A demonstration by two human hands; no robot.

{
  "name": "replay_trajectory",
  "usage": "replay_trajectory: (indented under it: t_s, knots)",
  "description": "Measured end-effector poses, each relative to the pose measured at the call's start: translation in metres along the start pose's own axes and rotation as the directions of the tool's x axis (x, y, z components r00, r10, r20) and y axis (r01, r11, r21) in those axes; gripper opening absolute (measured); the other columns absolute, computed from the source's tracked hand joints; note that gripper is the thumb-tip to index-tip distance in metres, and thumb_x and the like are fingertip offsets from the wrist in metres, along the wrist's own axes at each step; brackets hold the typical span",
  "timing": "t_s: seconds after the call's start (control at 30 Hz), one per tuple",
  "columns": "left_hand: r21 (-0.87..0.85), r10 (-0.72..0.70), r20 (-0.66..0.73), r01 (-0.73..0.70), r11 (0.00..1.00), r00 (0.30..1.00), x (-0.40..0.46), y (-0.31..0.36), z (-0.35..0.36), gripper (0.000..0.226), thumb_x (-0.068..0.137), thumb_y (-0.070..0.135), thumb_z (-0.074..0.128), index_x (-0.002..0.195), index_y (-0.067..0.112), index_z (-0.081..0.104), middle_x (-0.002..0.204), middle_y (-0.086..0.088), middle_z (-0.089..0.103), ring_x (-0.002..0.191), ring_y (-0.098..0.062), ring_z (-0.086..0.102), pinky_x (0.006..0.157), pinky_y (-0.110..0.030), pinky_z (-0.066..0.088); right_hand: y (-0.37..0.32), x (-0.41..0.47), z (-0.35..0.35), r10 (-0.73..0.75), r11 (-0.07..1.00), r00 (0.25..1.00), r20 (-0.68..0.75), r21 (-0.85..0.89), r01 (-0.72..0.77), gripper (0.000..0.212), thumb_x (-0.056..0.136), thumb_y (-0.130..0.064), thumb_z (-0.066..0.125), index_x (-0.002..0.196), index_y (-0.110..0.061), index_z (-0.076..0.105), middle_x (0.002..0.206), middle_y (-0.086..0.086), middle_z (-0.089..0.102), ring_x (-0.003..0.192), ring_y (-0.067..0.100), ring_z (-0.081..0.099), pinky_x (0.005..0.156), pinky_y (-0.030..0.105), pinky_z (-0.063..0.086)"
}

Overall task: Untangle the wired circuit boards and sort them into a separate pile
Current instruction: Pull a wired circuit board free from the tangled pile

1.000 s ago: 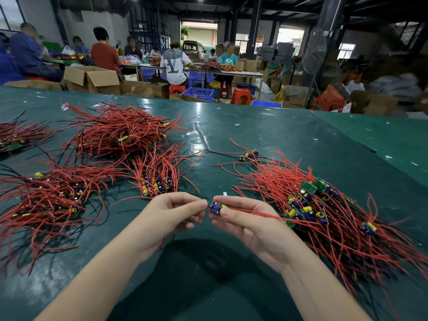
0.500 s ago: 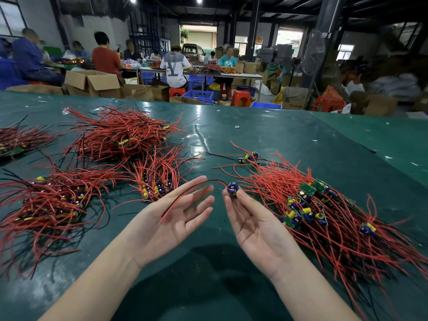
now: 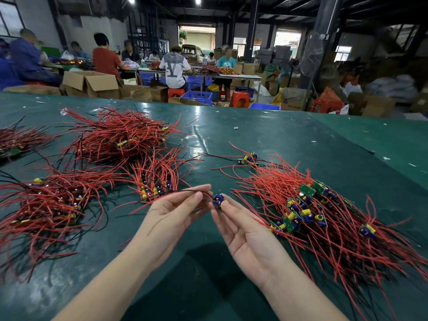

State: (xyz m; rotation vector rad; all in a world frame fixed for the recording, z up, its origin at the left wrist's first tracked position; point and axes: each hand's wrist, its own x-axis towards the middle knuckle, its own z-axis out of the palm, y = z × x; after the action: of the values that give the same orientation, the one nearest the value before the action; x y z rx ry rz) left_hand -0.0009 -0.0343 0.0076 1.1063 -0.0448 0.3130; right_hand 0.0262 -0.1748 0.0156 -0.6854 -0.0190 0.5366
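A small circuit board [image 3: 218, 200] is pinched at the right hand [image 3: 245, 237] fingertips, mostly hidden. Its wires [image 3: 185, 191] are held between the left hand [image 3: 172, 214] fingers; the far ends can't be traced.

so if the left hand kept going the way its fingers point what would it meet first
Probably the small board held at the right hand's fingertips; the left hand's fingers point up and right toward it, though depth is unclear.
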Motion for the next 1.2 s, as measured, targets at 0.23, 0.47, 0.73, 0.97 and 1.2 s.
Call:
replay_trajectory:
  t_s: [0.23, 0.47, 0.73, 0.97, 1.2]
  knots:
    - [0.065, 0.074, -0.117, -0.067, 0.996, 0.990, 0.0001, -0.0059, 0.0024, 0.020, 0.073, 0.020, 0.065, 0.086, 0.010, 0.078, 0.087, -0.012, 0.074, 0.082, -0.019, 0.071, 0.074, -0.024, 0.056, 0.0047, -0.0003, -0.0014, -0.085, 0.991, 0.996, -0.023, -0.108, 0.082, 0.021, 0.062, 0.001, 0.072, 0.081, -0.003, 0.078, 0.092, 0.019, 0.073, 0.079, 0.022, 0.073, 0.066, 0.022, 0.057]
    - [0.132, 0.071, -0.105, -0.056, 0.990, 0.992, 0.0029, -0.0057, -0.0025, 0.019, 0.074, 0.022, 0.067, 0.085, 0.013, 0.079, 0.090, -0.008, 0.075, 0.082, -0.016, 0.070, 0.076, -0.021, 0.055, 0.0054, 0.0013, -0.0045, -0.153, 0.974, 0.988, -0.036, -0.175, 0.145, 0.023, 0.061, 0.001, 0.074, 0.084, 0.002, 0.076, 0.092, 0.021, 0.072, 0.078, 0.023, 0.071, 0.066, 0.021, 0.056]
    - [0.219, 0.034, -0.061, -0.020, 0.975, 0.998, 0.0030, -0.0014, -0.0063, 0.018, 0.074, 0.019, 0.065, 0.081, 0.007, 0.078, 0.099, -0.004, 0.075, 0.079, -0.010, 0.068, 0.072, -0.017, 0.053, 0.0043, 0.0039, -0.0088, -0.219, 0.953, 0.973, -0.070, -0.228, 0.198, 0.027, 0.057, -0.001, 0.076, 0.085, 0.001, 0.076, 0.087, 0.019, 0.073, 0.076, 0.022, 0.071, 0.068, 0.021, 0.056]
    - [0.089, 0.005, -0.128, 0.006, 0.996, 0.992, 0.0013, -0.0036, -0.0018, 0.018, 0.074, 0.018, 0.065, 0.082, 0.007, 0.077, 0.098, -0.014, 0.073, 0.079, -0.015, 0.070, 0.070, -0.019, 0.055, 0.0016, 0.0037, -0.0088, -0.204, 0.960, 0.977, -0.060, -0.206, 0.188, 0.025, 0.060, 0.000, 0.075, 0.085, 0.002, 0.076, 0.093, 0.022, 0.072, 0.077, 0.023, 0.071, 0.067, 0.021, 0.056]
    - [0.028, -0.004, -0.173, 0.009, 1.000, 0.985, 0.0024, -0.0043, -0.0002, 0.024, 0.076, 0.021, 0.063, 0.088, 0.006, 0.076, 0.086, -0.012, 0.072, 0.082, -0.016, 0.070, 0.071, -0.021, 0.056, 0.0014, 0.0018, -0.0069, -0.210, 0.960, 0.975, -0.077, -0.206, 0.190, 0.020, 0.061, 0.004, 0.073, 0.080, 0.002, 0.077, 0.090, 0.023, 0.072, 0.076, 0.023, 0.071, 0.064, 0.021, 0.056]
